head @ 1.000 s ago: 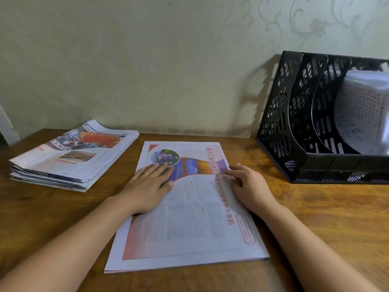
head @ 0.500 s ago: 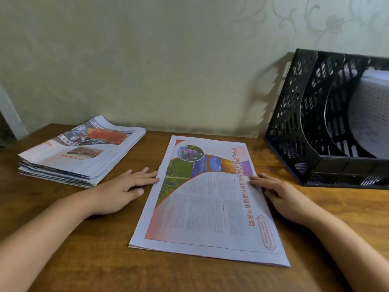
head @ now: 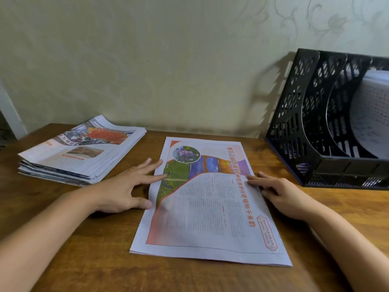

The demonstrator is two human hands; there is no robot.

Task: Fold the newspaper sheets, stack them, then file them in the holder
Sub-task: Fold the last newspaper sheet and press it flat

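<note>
On the table (head: 105, 260) before me the folded newspaper (head: 206, 203) lies flat; my left hand (head: 124, 190) and right hand (head: 282, 194) have slid from its middle to its side edges, fingers loose, gripping nothing, so it's creased, ready for the stack (head: 80, 152); the holder (head: 328, 127) already keeps papers

Folded newspaper (head: 207, 204) flat on wooden table (head: 101, 260), flanked by both hands.
Left hand (head: 128, 187) touching its left edge, right hand (head: 280, 192) on its right edge; stack (head: 80, 157) far left, black holder (head: 328, 123) far right.
</note>
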